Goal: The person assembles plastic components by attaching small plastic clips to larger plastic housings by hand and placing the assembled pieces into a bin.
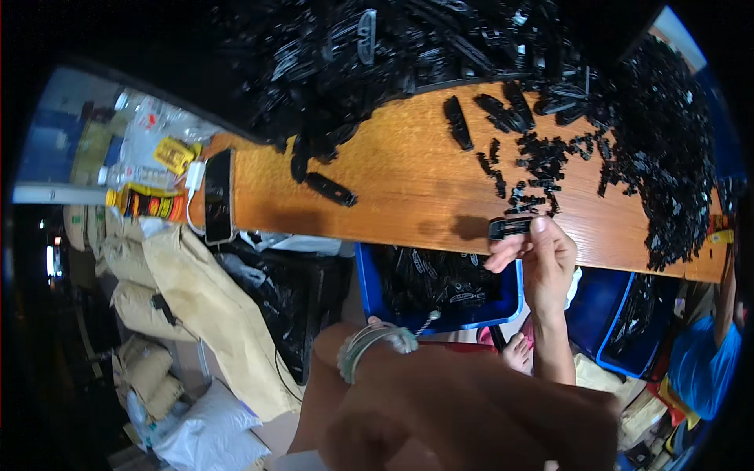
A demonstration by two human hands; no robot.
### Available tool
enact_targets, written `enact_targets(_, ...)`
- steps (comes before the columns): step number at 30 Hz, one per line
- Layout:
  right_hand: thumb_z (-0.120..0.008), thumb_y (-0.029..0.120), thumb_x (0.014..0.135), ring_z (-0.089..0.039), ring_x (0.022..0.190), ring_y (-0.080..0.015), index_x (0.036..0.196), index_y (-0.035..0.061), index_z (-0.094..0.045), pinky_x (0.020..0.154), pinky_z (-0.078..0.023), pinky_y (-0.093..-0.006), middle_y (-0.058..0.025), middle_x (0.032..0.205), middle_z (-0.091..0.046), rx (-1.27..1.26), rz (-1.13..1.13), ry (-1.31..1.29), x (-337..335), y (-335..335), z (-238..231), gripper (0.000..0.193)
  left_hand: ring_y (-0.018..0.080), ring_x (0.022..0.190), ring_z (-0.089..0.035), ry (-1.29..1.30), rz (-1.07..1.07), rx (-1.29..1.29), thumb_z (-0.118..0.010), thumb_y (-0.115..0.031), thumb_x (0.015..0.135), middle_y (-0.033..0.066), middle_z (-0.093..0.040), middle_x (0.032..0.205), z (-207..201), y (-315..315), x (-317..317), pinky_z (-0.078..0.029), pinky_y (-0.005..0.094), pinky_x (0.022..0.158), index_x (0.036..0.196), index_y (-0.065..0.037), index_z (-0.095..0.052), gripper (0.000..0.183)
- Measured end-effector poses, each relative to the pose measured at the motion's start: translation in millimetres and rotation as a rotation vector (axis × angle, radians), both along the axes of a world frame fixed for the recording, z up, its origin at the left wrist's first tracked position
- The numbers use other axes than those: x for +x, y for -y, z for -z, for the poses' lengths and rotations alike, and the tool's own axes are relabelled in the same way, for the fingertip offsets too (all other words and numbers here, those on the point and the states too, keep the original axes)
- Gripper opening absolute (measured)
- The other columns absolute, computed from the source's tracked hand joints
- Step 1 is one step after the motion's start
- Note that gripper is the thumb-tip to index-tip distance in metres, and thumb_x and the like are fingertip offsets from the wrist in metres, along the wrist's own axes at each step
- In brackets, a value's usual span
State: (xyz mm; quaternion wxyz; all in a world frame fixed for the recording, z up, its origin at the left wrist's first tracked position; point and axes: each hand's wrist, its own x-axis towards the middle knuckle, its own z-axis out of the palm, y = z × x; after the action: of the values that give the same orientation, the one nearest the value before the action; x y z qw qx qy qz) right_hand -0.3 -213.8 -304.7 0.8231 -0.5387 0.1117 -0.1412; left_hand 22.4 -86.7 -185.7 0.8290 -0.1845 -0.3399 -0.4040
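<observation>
My right hand is over the near edge of the wooden table. Its thumb and fingers pinch a small black oblong plastic piece with an opening along its length. Just beyond it lies a scatter of small black toothed plastic parts. Close to the camera, a blurred, dark shape that looks like my left hand fills the lower middle. Pale bangles circle the wrist beside it; its fingers cannot be made out. Larger black oblong pieces lie loose on the table, one at the left and another near the middle.
A large heap of black pieces spans the back, and smaller parts pile up at the right. A phone with a white cable lies left. Blue bins of black pieces stand below the edge. Someone in a blue shirt is right.
</observation>
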Motion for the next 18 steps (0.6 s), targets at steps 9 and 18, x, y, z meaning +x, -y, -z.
enact_targets(9, -0.038, 0.023, 0.097, -0.063, 0.054, -0.0245, 0.078, -0.0015, -0.049, 0.047, -0.052, -0.0296, -0.0211, 0.072, -0.063, -0.048, 0.083, -0.038, -11, 13, 6, 0.033, 0.0143, 0.062, -0.053, -0.131, -0.29, 0.192, -0.06, -0.032, 0.082, 0.0098, -0.052, 0.063, 5, 19, -13, -0.042, 0.0257, 0.063, 0.07, -0.001, -0.057, 0.033)
enact_targets(18, -0.04, 0.021, 0.096, -0.062, 0.056, -0.0205, 0.108, -0.0068, -0.052, 0.05, -0.051, -0.027, -0.0187, 0.076, -0.063, 0.041, 0.147, 0.064, -18, 32, 10, 0.032, 0.0113, 0.061, -0.051, -0.259, -0.253, 0.311, -0.055, -0.035, 0.086, 0.0081, -0.051, 0.061, 3, 31, -28, -0.04, 0.0227, 0.059, 0.064, -0.002, -0.054, 0.039)
